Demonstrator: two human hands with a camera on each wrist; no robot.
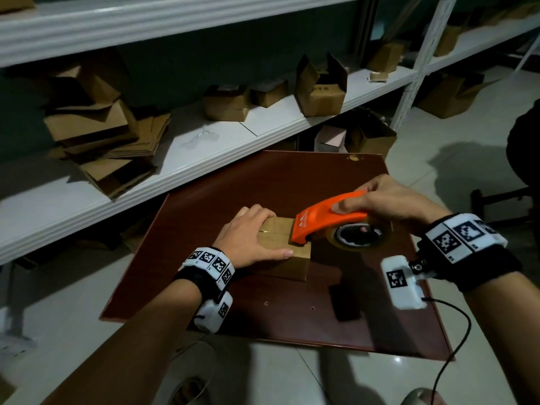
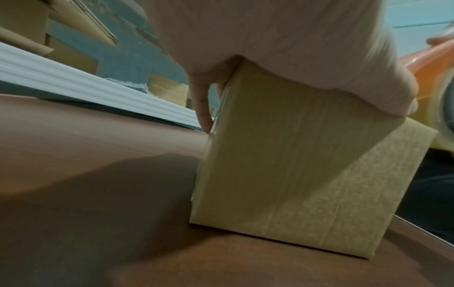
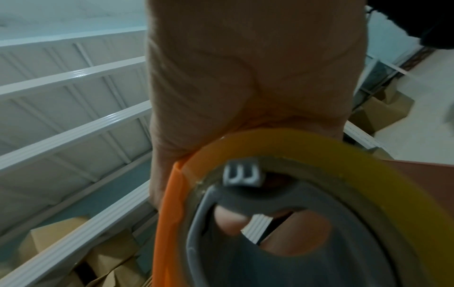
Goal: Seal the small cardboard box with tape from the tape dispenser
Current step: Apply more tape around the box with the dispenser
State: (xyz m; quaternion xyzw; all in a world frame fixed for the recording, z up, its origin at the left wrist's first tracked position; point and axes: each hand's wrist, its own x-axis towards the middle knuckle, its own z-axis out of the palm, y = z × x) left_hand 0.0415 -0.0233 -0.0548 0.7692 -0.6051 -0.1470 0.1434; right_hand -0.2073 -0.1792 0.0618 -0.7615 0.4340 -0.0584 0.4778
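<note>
- Right now the small cardboard box [image 1: 285, 252] sits on the dark brown board [image 1: 292, 317], near its middle, flaps closed with the seam running across the top.
- Your left hand [image 1: 251, 238] lies over the box's far-left part, palm on the top, fingers draped over the far edge and thumb along the near side; keep that downward press so the box does not slide when you pull.
- Your right hand [image 1: 388, 203] grips the orange tape dispenser [image 1: 327, 219], fingers wrapped over its handle, with fingertips showing through the roll's hub in the right wrist view.
- The dispenser's front lip is on the box top by the right edge, over the seam. Hold it low and flat so the tape lies down without creases.
- I judge the stroke to be at its end near the right edge; carry the tape a little down the side wall before cutting.
- Tilt the blade into the tape to cut, and keep your left thumb away from it.
- Whether tape already covers the seam under your left palm cannot be told.
</note>
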